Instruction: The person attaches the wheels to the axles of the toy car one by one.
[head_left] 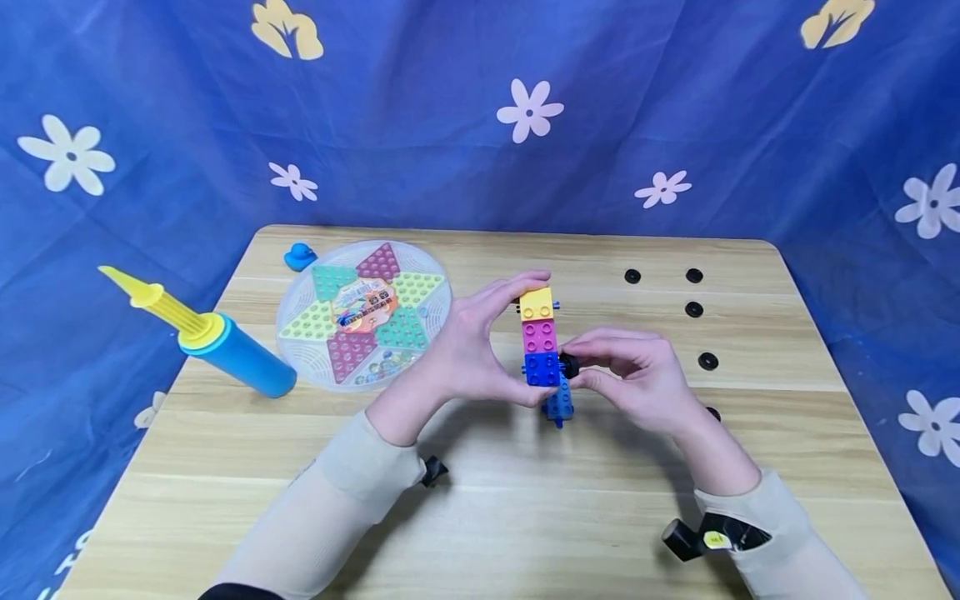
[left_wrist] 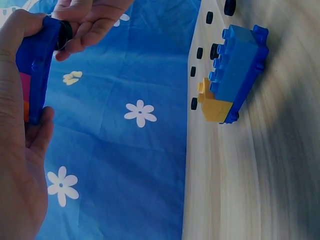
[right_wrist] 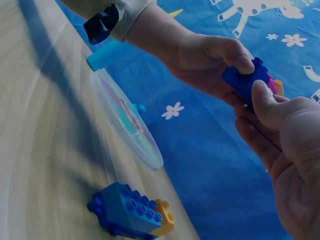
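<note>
My left hand (head_left: 472, 350) grips a toy block car (head_left: 538, 335) by its two ends, thumb at the blue end and fingers at the yellow end. Yellow, pink and blue bricks line its top, and small blue axle stubs stick out from the sides. Between thumb and fingers, my right hand (head_left: 637, 375) pinches a black wheel (head_left: 570, 365) right at the axle stub beside the blue brick. Both hands hold these above the table. Below stands a second block car (left_wrist: 235, 65), blue with a yellow brick (left_wrist: 216, 107) at one end and no wheels on its visible axles.
Several black wheels (head_left: 693, 309) lie scattered on the right of the wooden table (head_left: 495, 533). To the left are a round Chinese checkers board (head_left: 300, 367), a blue toy duck (head_left: 300, 257) and a blue pump (head_left: 243, 358) with a yellow nozzle. A blue flowered cloth (head_left: 420, 125) hangs behind.
</note>
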